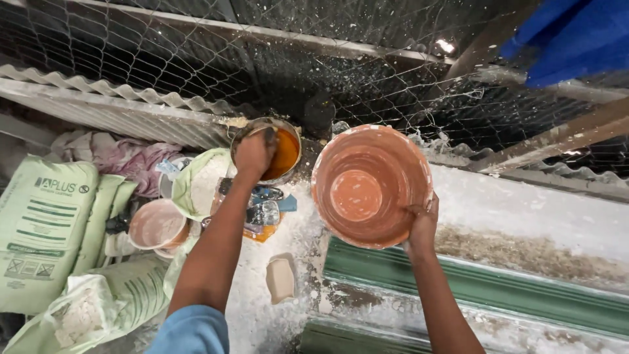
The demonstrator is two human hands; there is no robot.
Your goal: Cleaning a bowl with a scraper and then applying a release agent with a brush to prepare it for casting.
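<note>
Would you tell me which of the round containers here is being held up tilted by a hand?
The large orange bowl, gripped at its lower rim by the right hand. The smaller pale bowl sits among the sacks, and the metal can holds orange liquid.

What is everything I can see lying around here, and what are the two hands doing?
Orange bowl: one, empty, held up at its lower rim, right of centre.
Metal pot: one, holding orange liquid, at the wire mesh.
Pale bucket: one, pinkish inside, left of the arm.
Green sacks: several, stacked at far left.
Open bag of white powder: one, beside the pot.
Wire mesh: one, dark, splattered white, across the top.
Green moulding: one, lower right.
Blue cloth: one, top right.
Left hand: at the pot's rim.
Right hand: fingers gripping the bowl.
</note>
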